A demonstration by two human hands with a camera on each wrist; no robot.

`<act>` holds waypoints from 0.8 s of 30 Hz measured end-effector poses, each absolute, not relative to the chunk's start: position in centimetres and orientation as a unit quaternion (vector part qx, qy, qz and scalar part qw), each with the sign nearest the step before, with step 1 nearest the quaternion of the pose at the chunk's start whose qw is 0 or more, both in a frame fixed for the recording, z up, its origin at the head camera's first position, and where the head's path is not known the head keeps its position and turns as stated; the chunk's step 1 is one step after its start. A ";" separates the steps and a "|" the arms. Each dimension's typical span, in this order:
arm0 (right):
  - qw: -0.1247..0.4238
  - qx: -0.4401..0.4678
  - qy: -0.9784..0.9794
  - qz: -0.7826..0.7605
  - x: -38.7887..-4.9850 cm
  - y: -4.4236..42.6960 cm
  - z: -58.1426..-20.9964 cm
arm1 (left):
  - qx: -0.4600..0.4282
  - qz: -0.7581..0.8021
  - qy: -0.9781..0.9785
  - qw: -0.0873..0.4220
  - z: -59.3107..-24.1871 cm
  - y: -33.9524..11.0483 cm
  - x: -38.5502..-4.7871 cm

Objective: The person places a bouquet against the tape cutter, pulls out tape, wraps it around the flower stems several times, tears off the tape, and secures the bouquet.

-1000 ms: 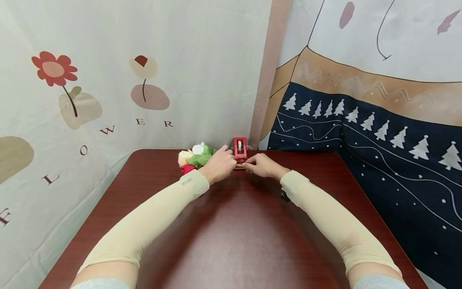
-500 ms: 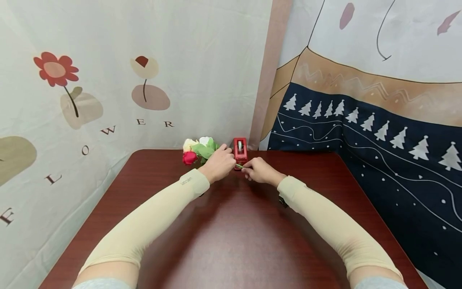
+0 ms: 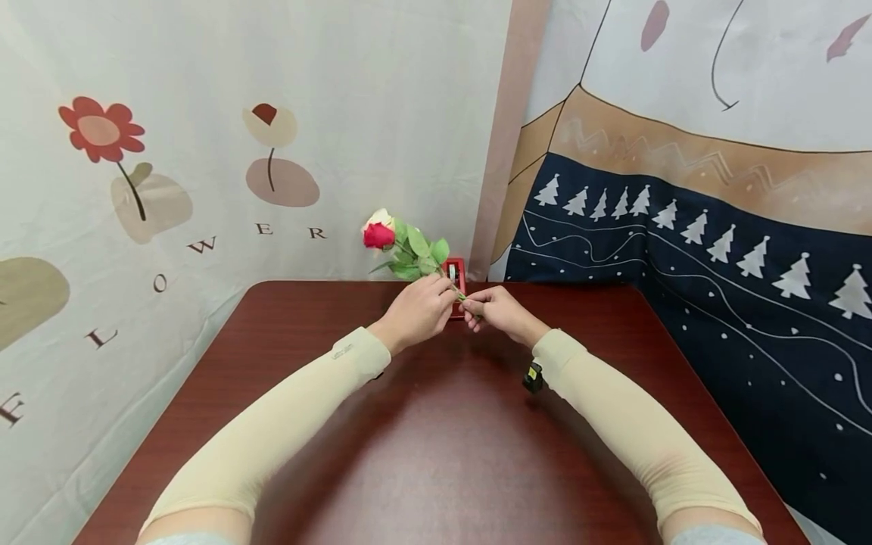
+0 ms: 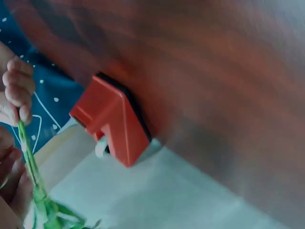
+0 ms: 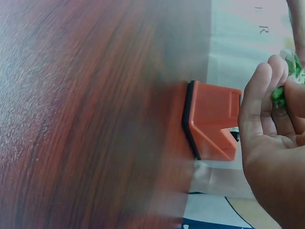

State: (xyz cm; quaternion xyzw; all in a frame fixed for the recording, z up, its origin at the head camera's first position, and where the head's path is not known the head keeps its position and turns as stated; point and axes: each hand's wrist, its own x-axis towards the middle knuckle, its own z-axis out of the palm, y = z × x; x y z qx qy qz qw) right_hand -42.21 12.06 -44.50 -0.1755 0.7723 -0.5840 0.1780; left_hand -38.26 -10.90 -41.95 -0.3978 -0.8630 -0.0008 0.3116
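Observation:
A small bunch of artificial roses, with a red rose (image 3: 378, 235), a cream rose (image 3: 380, 216) and green leaves (image 3: 417, 246), is raised above the far edge of the table, blooms up and to the left. My left hand (image 3: 421, 309) holds its green stems (image 4: 29, 160) below the leaves. The lower stem ends are pinched between thumb and fingers of my right hand (image 3: 502, 312), beside the left. Just behind both hands stands a red tape dispenser (image 3: 461, 276), partly hidden in the head view; the left wrist view shows its side (image 4: 116, 121) and the tape roll.
The dark red wooden table (image 3: 436, 439) stretches back to a pale curtain (image 3: 395, 136) printed with flowers and letters. On the right hangs a navy cloth (image 3: 715, 303) with white trees. The tape dispenser stands near the far table edge.
The roses have risen and tilted upright from lying low at the left of the dispenser. Both hands have lifted slightly with them, and the right hand's fingers have shifted on the stem ends.

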 end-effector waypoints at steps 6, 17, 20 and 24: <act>0.193 -0.158 0.746 -0.617 -42.2 12.2 -44.1 | -0.321 -0.117 -0.914 0.221 -43.0 -10.7 -37.4; 0.231 -0.152 0.683 -0.676 -41.3 11.9 -43.6 | -0.223 -0.348 -0.910 0.042 -43.7 -10.6 -39.5; 0.229 -0.150 0.686 -0.674 -41.2 11.9 -43.4 | -0.223 -0.376 -0.899 0.041 -43.6 -10.9 -39.8; 0.231 -0.144 0.691 -0.670 -41.4 12.1 -43.5 | -0.225 -0.390 -0.892 0.050 -43.2 -11.1 -39.9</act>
